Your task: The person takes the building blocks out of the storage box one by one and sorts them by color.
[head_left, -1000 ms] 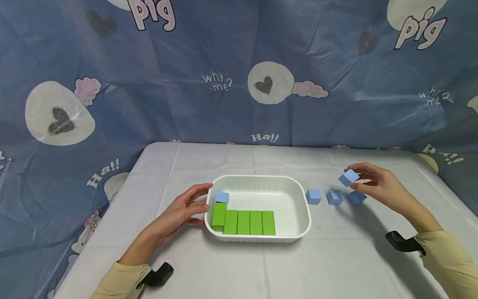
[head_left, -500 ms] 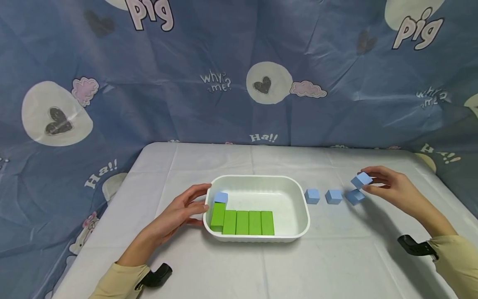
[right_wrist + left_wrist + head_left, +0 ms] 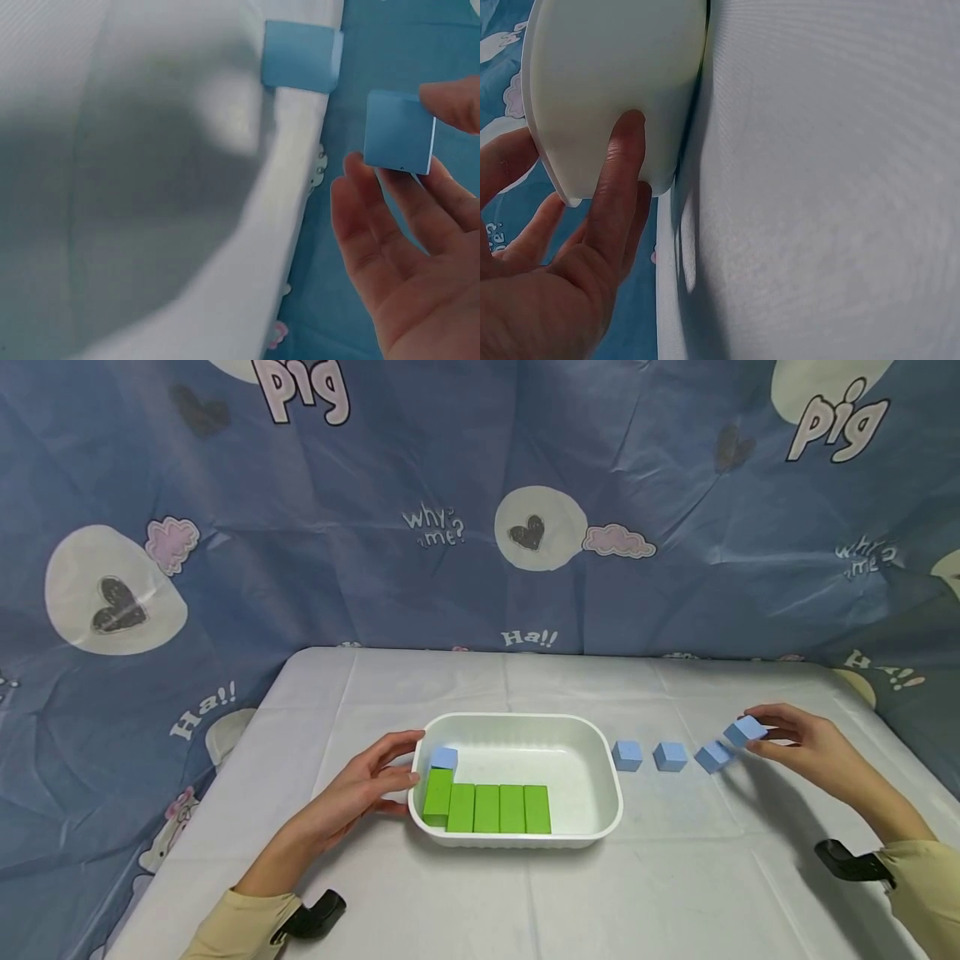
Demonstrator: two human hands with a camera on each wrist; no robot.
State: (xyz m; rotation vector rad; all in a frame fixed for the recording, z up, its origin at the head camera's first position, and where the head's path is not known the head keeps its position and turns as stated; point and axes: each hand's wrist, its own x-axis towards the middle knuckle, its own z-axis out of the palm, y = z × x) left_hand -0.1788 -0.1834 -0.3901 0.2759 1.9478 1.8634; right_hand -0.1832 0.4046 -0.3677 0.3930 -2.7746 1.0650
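Note:
In the head view, my right hand (image 3: 813,747) pinches a light blue cube (image 3: 744,732) between thumb and fingertips, held up at the right. The right wrist view shows that cube (image 3: 399,131) with the thumb on one edge and fingers along another. Close by its lower left, another blue cube (image 3: 713,757) lies on the cloth. My left hand (image 3: 360,789) touches the left end of a white tray (image 3: 517,840); in the left wrist view, its fingers (image 3: 615,184) lie against the tray's outer wall and rim.
Inside the tray, several green blocks (image 3: 487,810) stand side by side along the near wall, with one blue cube (image 3: 444,757) behind the leftmost. Two more blue cubes, a nearer one (image 3: 627,756) and a middle one (image 3: 670,757), sit right of the tray. A patterned blue curtain (image 3: 360,568) hangs behind.
My right hand has moved rightward and slightly down with its cube, uncovering the rightmost cube on the cloth. My left hand and the tray stay in place.

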